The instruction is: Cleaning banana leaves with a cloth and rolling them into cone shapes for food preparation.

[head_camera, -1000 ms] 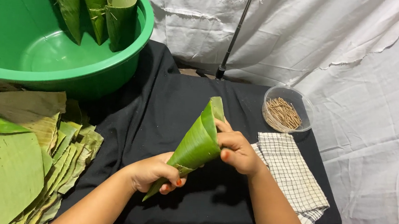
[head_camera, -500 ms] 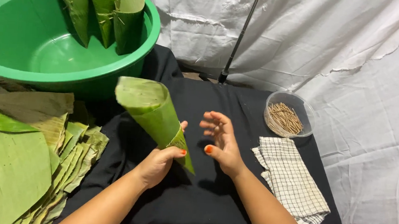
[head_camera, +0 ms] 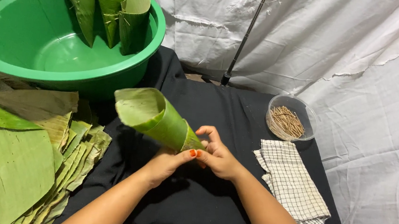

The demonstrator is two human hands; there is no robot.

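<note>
Smooth matt leaf cone [head_camera: 154, 117], glossy plastic basin [head_camera: 71, 77], black cloth table cover [head_camera: 218, 108].

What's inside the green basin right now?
The green basin holds three rolled banana-leaf cones, leaning against its far wall with their narrow ends down. The rest of the floor that shows is bare. The near wall hides part of the bottom, and the cones' insides cannot be seen.

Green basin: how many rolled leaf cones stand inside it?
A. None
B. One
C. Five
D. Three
D: three leaf cones lean together against the far wall of the green basin, while a fourth cone is outside it, held by the left hand and right hand.
</note>
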